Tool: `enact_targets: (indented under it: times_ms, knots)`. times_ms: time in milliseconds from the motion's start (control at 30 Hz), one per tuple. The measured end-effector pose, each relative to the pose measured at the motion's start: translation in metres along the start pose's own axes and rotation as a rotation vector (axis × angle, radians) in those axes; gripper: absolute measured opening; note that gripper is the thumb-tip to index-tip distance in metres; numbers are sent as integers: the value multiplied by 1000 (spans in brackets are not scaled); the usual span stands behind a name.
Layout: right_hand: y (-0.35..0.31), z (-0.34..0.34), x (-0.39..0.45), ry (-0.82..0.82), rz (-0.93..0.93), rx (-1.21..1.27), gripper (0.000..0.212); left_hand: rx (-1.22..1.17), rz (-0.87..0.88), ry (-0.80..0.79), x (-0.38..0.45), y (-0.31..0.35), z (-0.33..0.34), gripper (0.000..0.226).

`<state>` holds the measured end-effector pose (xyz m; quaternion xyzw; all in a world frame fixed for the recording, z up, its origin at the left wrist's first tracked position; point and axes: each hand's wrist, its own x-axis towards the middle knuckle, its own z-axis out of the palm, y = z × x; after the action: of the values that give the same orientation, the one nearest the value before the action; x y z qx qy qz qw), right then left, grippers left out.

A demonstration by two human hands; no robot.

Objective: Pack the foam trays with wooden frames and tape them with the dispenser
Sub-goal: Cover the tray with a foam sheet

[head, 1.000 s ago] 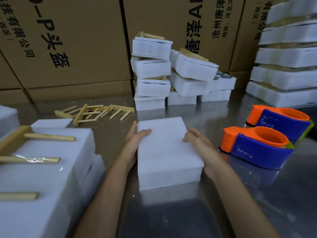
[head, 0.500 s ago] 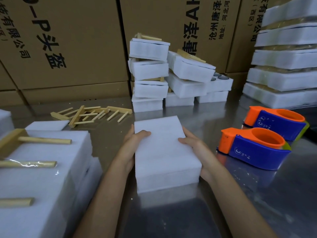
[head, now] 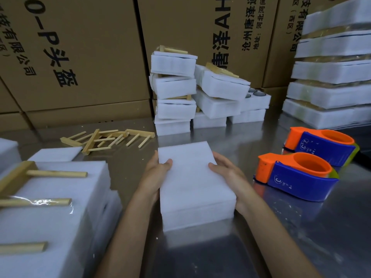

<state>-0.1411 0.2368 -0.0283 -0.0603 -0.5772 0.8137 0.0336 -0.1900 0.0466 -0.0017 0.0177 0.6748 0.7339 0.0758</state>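
Note:
A white stack of foam trays lies on the steel table in front of me. My left hand grips its left side, thumb on top. My right hand grips the right side the same way. Loose wooden frames lie in a heap at the far left of the table. Two orange and blue tape dispensers stand to the right, the nearer dispenser close to my right hand and the other dispenser behind it.
A packed foam bundle with a taped wooden frame fills the near left. More packed foam bundles are piled at the back centre, and a tall foam stack stands at the right. Cardboard boxes wall the back.
Both hands have slid slightly toward me along the sides of the foam stack, which stays on the table in nearly the same spot.

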Motion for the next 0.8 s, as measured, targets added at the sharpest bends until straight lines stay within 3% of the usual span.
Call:
enact_targets:
  times_ms: [133, 300, 567, 700, 800]
  knots:
    - [-3, 2, -4, 38, -4, -10, 33, -6, 18, 37, 0, -1, 3, 52]
    - [-12, -3, -7, 97, 13, -83, 32, 14, 3, 15, -3, -6, 12, 35]
    - [-15, -5, -12, 17, 56, -45, 38, 55, -42, 20, -5, -4, 14, 36]
    - [-14, 0, -14, 60, 46, -63, 37, 97, -96, 67, -7, 2, 11, 55]
    - [-14, 4, -15, 148, 39, -84, 35, 129, -101, 68, -8, 6, 10, 84]
